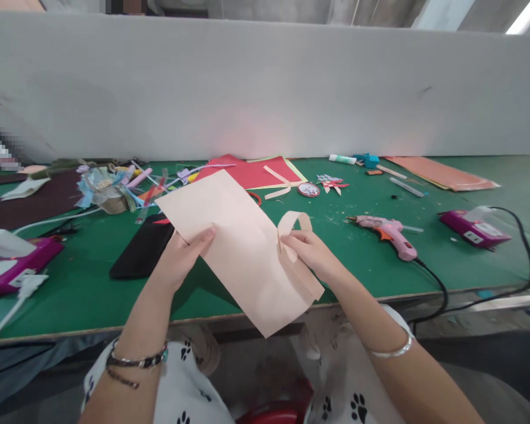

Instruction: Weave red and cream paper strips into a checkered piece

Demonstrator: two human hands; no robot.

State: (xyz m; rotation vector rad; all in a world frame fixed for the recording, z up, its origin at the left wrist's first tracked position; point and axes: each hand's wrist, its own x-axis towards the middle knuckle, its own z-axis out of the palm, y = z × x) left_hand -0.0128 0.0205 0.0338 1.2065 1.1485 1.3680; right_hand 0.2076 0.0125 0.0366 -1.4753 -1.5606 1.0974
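A pale peach sheet of paper [242, 253] is held up at a slant over the front edge of the table. My left hand [188, 253] grips its left edge, thumb on top and fingers behind. At the sheet's right edge, my right hand [311, 250] pinches a curled strip of the same paper [289, 221], which loops up above the fingers. Below that hand a narrow flap of paper [307, 282] stands along the edge. Whether the strip is still joined to the sheet, I cannot tell.
On the green table [331, 265], a pink glue gun [393, 232] lies to the right, its cord trailing off the edge. Purple power strips [472, 227] sit at both sides. Behind are red paper [247, 174], a tape roll [308, 189] and a glue stick [342, 159]. A black pouch [136, 253] lies left.
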